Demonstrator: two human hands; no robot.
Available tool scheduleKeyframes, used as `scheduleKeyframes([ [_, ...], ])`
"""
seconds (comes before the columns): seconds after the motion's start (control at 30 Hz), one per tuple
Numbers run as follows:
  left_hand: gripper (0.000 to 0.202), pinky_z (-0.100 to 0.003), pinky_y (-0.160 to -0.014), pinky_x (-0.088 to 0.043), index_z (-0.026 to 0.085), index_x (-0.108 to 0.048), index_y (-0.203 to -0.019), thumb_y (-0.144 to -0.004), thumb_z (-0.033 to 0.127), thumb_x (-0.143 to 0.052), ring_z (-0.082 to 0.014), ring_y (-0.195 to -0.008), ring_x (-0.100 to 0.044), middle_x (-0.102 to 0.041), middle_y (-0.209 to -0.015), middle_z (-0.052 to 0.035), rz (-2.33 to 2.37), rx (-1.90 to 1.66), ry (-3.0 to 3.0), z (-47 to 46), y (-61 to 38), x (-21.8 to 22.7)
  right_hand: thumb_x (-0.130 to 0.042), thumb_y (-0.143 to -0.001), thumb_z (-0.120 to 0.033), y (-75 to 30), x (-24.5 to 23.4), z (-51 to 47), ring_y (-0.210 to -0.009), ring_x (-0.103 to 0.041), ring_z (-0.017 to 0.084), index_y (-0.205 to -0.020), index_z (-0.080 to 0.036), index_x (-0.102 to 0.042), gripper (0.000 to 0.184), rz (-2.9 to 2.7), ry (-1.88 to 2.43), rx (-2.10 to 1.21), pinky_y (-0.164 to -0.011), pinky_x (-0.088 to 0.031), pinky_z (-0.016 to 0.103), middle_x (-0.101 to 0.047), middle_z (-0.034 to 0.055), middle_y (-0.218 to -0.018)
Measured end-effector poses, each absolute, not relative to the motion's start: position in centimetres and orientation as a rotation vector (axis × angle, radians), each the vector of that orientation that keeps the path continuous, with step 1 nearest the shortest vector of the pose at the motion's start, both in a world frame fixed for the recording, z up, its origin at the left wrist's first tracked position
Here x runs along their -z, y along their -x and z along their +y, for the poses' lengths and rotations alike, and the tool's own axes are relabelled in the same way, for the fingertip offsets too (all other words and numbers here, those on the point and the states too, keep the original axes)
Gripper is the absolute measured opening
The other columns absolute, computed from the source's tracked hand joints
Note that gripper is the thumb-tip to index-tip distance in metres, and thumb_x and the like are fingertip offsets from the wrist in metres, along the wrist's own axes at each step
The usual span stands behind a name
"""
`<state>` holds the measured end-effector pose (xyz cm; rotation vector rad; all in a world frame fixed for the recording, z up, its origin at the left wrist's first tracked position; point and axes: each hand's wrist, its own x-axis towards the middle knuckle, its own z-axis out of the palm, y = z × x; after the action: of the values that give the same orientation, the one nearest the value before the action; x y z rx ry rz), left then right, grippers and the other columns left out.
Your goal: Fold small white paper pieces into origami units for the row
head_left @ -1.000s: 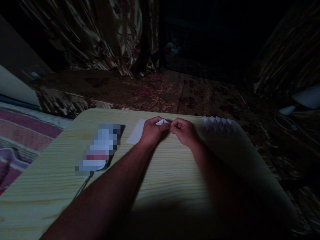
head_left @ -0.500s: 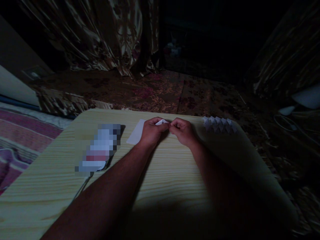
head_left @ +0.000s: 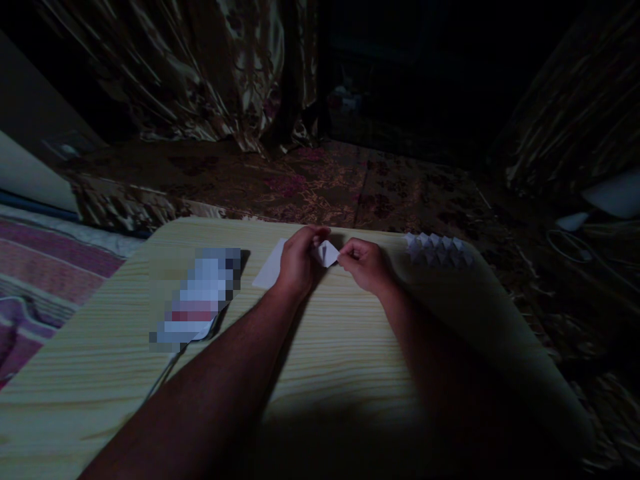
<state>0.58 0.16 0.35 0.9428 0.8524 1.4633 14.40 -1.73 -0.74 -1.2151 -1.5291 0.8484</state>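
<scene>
Near the far edge of the table, a small folded piece of white paper [head_left: 327, 254] is between my two hands. My right hand [head_left: 366, 265] pinches its right corner between thumb and fingertips. My left hand [head_left: 299, 261] is curled around the paper's left side; how its fingers grip there is partly hidden. Beside and partly behind my left hand lies a flat white sheet of paper [head_left: 270, 267]. To the right of my right hand, several small pointed folded paper pieces [head_left: 440, 250] stand in rows.
A blurred-out phone-like object [head_left: 200, 293] with a cable lies on the left of the wooden table [head_left: 345, 333]. Patterned curtains [head_left: 265, 80] hang beyond it. Striped bedding [head_left: 60, 260] is on the left, and a pale lamp-like object [head_left: 613, 193] on the right.
My left thumb has come off the front of the folded paper, and more of it shows. My right hand stays at its right corner.
</scene>
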Motion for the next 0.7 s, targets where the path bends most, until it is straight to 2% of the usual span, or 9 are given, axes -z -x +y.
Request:
scheduleKeyframes([
  [0.2, 0.023, -0.024, -0.057, -0.039, 0.015, -0.067, -0.079, -0.066, 0.033, -0.073, -0.0107, -0.059, -0.052, -0.062, -0.069, -0.0002, 0.876, -1.3, -1.159, -0.1, -0.4, 0.2, -0.058, -0.068, -0.022, -14.7, 0.5, -1.6, -0.05, -0.046, 0.01, -0.065, -0.018, -0.056, 0.005, -1.4, 1.204, -0.872, -0.049, -0.033, 0.022, -0.052, -0.0048, -0.052],
  [0.37, 0.023, -0.023, -0.053, -0.036, 0.015, -0.063, -0.071, -0.067, 0.036, -0.072, -0.0096, -0.054, -0.048, -0.059, -0.063, 0.001, 0.963, -1.28, -1.227, 0.0, -0.4, 0.9, -0.058, -0.068, -0.022, -14.7, 0.4, -1.6, -0.049, -0.046, 0.009, -0.064, -0.018, -0.055, 0.006, -1.384, 1.171, -0.919, -0.049, -0.034, 0.022, -0.051, -0.0048, -0.052],
  [0.7, 0.019, -0.023, -0.052, -0.035, 0.015, -0.064, -0.07, -0.068, 0.033, -0.07, -0.01, -0.054, -0.048, -0.06, -0.062, 0.0, 0.95, -1.235, -1.289, -0.4, -0.4, 0.3, -0.058, -0.07, -0.023, -14.7, 0.2, -1.8, -0.052, -0.044, 0.008, -0.064, -0.018, -0.055, 0.009, -1.473, 1.156, -0.899, -0.051, -0.033, 0.022, -0.051, -0.0046, -0.056],
])
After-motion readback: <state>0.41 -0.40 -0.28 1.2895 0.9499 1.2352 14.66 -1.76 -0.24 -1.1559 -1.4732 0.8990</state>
